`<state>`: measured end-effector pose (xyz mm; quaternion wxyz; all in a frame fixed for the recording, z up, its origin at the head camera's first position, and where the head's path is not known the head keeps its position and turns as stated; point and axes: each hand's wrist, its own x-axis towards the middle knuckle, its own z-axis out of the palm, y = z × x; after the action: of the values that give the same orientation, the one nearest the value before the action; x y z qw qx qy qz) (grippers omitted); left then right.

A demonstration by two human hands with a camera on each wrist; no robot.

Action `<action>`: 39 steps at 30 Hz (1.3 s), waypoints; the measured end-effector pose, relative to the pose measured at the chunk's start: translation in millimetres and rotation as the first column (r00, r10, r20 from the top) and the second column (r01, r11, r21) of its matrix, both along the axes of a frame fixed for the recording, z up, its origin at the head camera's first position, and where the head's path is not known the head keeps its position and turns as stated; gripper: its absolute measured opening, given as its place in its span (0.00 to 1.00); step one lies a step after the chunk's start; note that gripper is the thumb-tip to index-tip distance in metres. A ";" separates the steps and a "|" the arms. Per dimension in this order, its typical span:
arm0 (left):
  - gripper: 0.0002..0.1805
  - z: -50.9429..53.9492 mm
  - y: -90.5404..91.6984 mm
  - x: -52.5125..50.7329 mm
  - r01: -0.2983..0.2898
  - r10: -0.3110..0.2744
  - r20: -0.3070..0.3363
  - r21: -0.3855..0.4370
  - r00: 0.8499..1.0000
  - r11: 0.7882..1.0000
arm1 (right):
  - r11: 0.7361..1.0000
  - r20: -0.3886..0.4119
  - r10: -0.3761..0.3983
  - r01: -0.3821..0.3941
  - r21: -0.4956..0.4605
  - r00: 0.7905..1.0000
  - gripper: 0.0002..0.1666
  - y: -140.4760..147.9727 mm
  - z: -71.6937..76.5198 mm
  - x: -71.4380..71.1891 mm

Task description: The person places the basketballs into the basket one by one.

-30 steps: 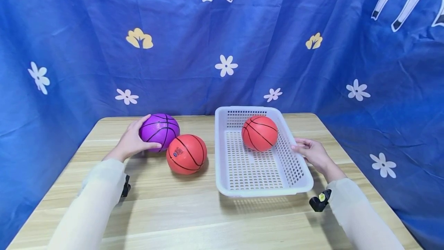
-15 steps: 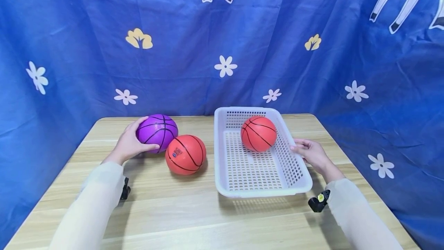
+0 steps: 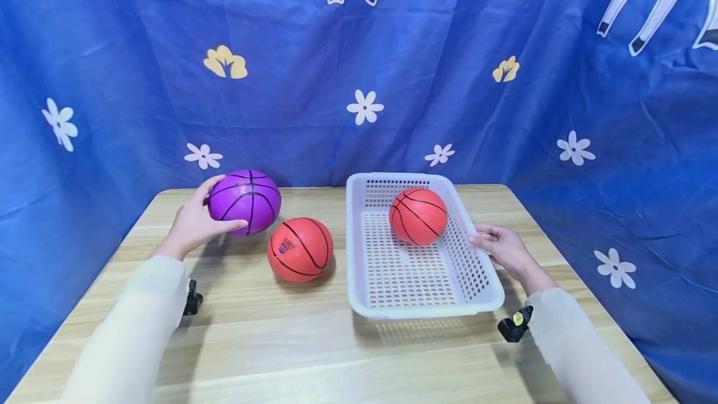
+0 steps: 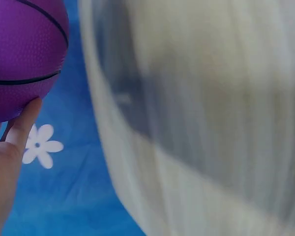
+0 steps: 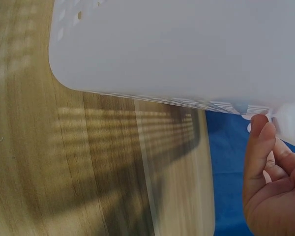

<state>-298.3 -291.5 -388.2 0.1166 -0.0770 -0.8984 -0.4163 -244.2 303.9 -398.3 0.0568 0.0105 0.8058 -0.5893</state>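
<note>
My left hand (image 3: 196, 220) grips a purple toy basketball (image 3: 249, 201) from its left side, thumb at the front; the ball appears to be off the table. In the left wrist view the thumb presses the purple ball (image 4: 24, 54) from below. To the right of it, apart, an orange-red basketball (image 3: 301, 249) rests on the table. A white perforated plastic basket (image 3: 359, 267) has a second orange-red basketball (image 3: 418, 216) inside. My right hand (image 3: 507, 251) pinches the basket's right rim; the right wrist view shows those fingers (image 5: 258, 142) at the basket wall.
The wood-grain table (image 3: 269, 348) ends at a blue curtain (image 3: 291, 123) printed with flowers and animals, which also hangs along both sides. A small black device (image 3: 193, 298) sits on the left wrist and another black device (image 3: 515, 326) on the right.
The left hand has moved up and left with the purple basketball, away from the orange-red one beside it. The right hand and the basket look nearly still.
</note>
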 end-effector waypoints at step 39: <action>0.53 85.7 131.3 -3.7 0.379 -0.363 -0.131 0.133 0.922 0.916 | 1.000 -0.001 -0.002 0.002 -0.013 1.000 0.34 1.1 -0.2 0.9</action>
<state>-302.0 -160.2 -302.5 0.0876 -0.2585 -0.8248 -0.4952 -243.3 305.0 -398.4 0.0560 0.0109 0.8021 -0.5945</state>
